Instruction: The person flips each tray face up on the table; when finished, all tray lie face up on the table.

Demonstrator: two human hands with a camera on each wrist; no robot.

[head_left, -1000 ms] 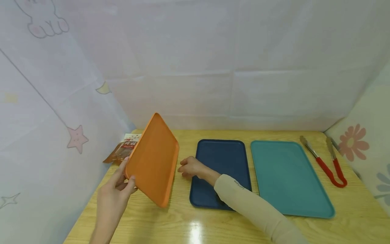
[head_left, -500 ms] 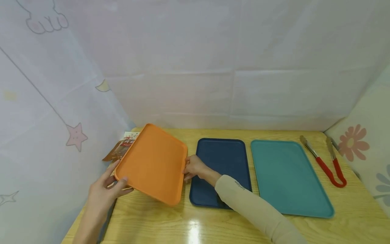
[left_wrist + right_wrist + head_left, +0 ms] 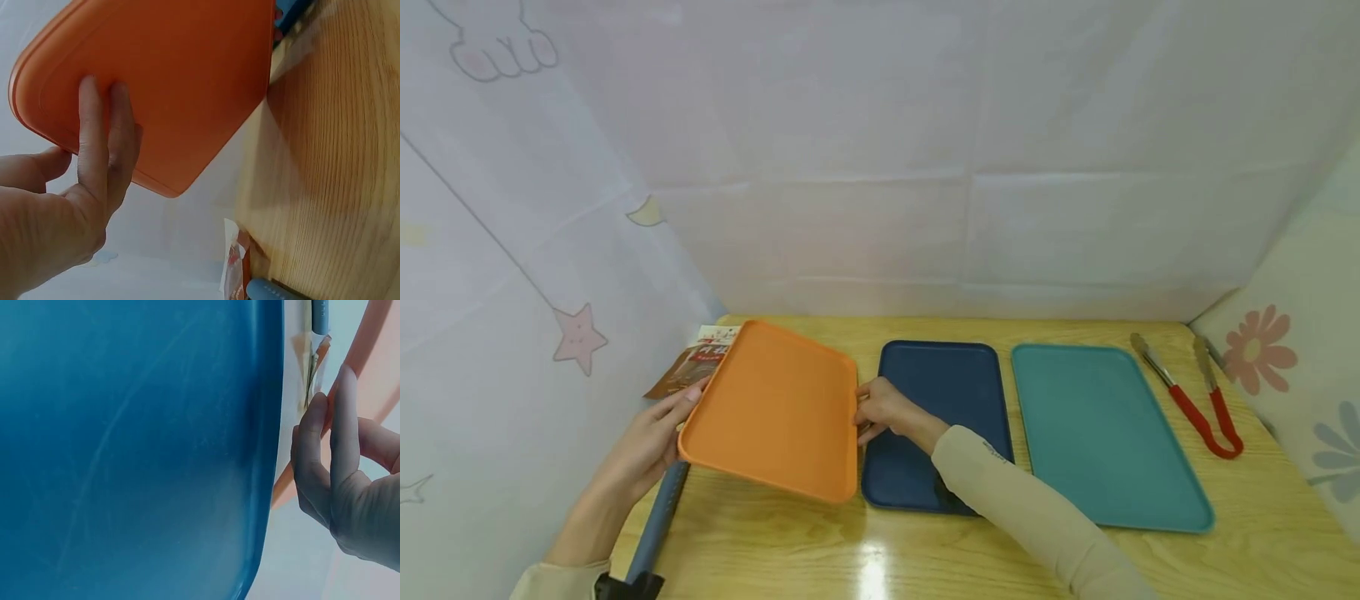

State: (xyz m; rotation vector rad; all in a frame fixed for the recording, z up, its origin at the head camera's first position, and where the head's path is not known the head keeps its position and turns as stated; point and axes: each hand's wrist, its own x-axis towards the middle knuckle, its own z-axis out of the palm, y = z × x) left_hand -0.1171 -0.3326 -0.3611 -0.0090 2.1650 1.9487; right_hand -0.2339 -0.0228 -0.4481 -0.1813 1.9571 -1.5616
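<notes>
An orange tray is held tilted over the left part of the table, its left side higher than its right. My left hand holds its left edge; in the left wrist view the thumb lies at the rim and the fingers press against the underside. At the right edge my right hand pinches the rim between thumb and fingers, as the right wrist view also shows. A dark blue tray lies flat beneath that hand and forearm, partly covered by them.
A teal tray lies flat on the right. Beyond it are metal tongs with red handles. A brown packet lies behind the orange tray, and a long grey-blue bar sits by the left wrist. Hanging cloth encloses the table.
The orange tray has swung from steeply upright to a flatter tilt, its face turned upward. My right hand has taken hold of its right edge, and the left hand has shifted left along with it.
</notes>
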